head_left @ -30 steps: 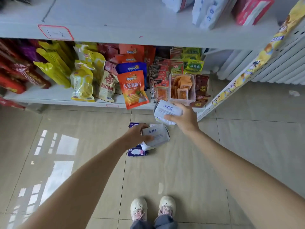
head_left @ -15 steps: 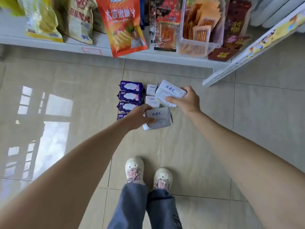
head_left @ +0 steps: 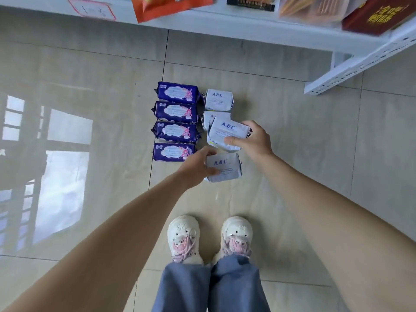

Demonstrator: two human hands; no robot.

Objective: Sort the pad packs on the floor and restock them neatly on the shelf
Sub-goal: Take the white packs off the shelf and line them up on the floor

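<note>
Left hand [head_left: 195,165]: fingers and thumb curled round a white pack [head_left: 225,168]; pack held flat, "ABC" face up, nearest the feet.
Right hand [head_left: 252,140]: grips a second white pack [head_left: 227,134] by its right end; pack tilted, overlapping a third white pack [head_left: 208,118] behind it.
Floor row, white: fourth pack [head_left: 218,100] lies flat on the tiles [head_left: 292,131], farthest from the feet.
Floor row, purple: four purple packs [head_left: 176,122] lie in one column, just left of the white ones, long sides close together.
Shelf [head_left: 247,30]: white edge along the top; snack bags on it, cropped.
Feet: white shoes [head_left: 209,237], blue trousers [head_left: 209,287].
</note>
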